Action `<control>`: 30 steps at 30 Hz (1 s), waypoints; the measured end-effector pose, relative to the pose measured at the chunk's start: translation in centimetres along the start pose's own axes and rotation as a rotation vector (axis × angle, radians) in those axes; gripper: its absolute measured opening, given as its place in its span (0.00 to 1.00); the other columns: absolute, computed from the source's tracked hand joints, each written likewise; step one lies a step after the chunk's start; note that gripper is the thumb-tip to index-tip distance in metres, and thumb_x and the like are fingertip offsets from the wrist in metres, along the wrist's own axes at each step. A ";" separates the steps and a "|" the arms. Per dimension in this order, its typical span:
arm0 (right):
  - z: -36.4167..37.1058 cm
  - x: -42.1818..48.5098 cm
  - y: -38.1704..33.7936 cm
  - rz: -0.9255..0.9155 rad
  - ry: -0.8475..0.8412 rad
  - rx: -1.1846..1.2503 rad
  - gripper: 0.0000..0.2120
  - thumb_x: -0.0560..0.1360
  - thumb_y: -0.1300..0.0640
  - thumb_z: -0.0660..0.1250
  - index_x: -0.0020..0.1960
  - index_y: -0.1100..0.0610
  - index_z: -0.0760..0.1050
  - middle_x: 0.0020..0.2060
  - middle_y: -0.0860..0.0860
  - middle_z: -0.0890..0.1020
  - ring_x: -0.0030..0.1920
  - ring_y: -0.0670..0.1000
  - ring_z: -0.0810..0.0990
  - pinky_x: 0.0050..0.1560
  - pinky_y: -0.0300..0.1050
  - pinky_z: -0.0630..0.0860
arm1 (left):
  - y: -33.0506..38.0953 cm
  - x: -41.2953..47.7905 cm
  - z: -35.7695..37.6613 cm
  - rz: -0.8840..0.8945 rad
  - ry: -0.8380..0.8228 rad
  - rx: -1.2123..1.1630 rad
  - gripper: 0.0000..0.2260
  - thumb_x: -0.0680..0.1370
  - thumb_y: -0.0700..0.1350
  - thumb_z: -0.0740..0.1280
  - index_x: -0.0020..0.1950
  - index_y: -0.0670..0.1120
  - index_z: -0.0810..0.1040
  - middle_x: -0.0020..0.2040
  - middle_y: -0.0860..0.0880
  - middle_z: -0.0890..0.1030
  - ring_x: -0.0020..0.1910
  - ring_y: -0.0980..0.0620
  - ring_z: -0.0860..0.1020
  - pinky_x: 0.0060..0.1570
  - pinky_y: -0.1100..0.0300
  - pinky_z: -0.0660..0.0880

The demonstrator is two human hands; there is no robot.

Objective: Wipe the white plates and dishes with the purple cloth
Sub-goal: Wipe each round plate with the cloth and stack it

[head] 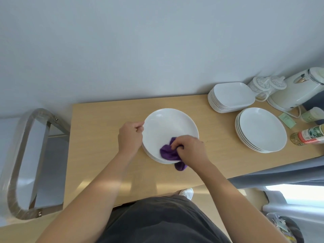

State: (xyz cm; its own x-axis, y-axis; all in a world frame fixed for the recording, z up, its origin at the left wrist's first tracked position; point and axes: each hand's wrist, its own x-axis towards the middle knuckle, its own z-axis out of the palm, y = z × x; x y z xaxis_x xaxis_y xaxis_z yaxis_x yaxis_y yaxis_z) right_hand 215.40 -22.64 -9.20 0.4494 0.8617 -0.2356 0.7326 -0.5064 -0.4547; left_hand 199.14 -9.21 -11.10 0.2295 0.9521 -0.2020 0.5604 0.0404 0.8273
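Purple cloth is bunched in my right hand, fingers curled tight round it, pressed onto the near part of the round white plate in the middle of the wooden table; a tail of the cloth hangs over the near rim onto the wood. My left hand pinches the plate's left rim to steady it. This plate sits on top of a few more like it, whose edges show beneath at the near left.

I judge I am mid-wipe on this 1 plate, with the far half yet to cover. To my right stand 2 more piles, well apart from my hands: a stack of round plates and, behind it by the wall, a stack of squarish dishes. Nothing shows whether those are wiped or waiting, so I cannot say how much is left beyond the pile under my hands.
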 end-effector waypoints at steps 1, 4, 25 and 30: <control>-0.1 0.3 0.3 0.040 0.094 -0.027 0.19 0.70 0.66 0.60 0.47 0.47 0.83 0.51 0.42 0.84 0.55 0.48 0.78 0.52 0.45 0.75 | 0.1 0.0 0.0 0.006 0.001 -0.002 0.13 0.80 0.39 0.64 0.61 0.47 0.83 0.59 0.51 0.83 0.59 0.52 0.80 0.52 0.62 0.72; 1.0 2.3 0.3 0.051 0.235 -0.067 0.22 0.74 0.65 0.60 0.65 0.53 0.79 0.67 0.48 0.78 0.72 0.51 0.69 0.70 0.44 0.64 | 0.1 -0.1 0.0 0.018 0.004 -0.006 0.13 0.80 0.39 0.65 0.61 0.47 0.83 0.59 0.51 0.83 0.58 0.51 0.80 0.54 0.60 0.73; 1.2 -0.4 3.5 -0.212 0.468 -0.149 0.16 0.64 0.69 0.72 0.46 0.54 0.86 0.51 0.48 0.85 0.56 0.58 0.81 0.48 0.52 0.75 | 0.3 -0.5 0.0 0.059 0.023 0.041 0.12 0.80 0.39 0.65 0.61 0.46 0.83 0.57 0.49 0.83 0.57 0.49 0.79 0.52 0.60 0.71; 0.6 1.0 3.8 -0.042 0.632 0.166 0.17 0.72 0.70 0.67 0.59 0.60 0.83 0.60 0.52 0.82 0.63 0.58 0.75 0.63 0.49 0.72 | 0.3 -0.6 0.2 0.066 0.035 0.138 0.12 0.81 0.41 0.64 0.61 0.50 0.81 0.56 0.51 0.81 0.54 0.48 0.79 0.49 0.55 0.74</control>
State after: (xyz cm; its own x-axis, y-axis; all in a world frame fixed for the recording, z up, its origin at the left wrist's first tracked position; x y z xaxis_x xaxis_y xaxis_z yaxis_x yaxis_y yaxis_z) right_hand 218.33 -23.72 -11.71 0.6729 0.6704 0.3127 0.6903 -0.4171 -0.5912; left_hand 199.32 -9.86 -10.77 0.2430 0.9614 -0.1295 0.6497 -0.0622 0.7577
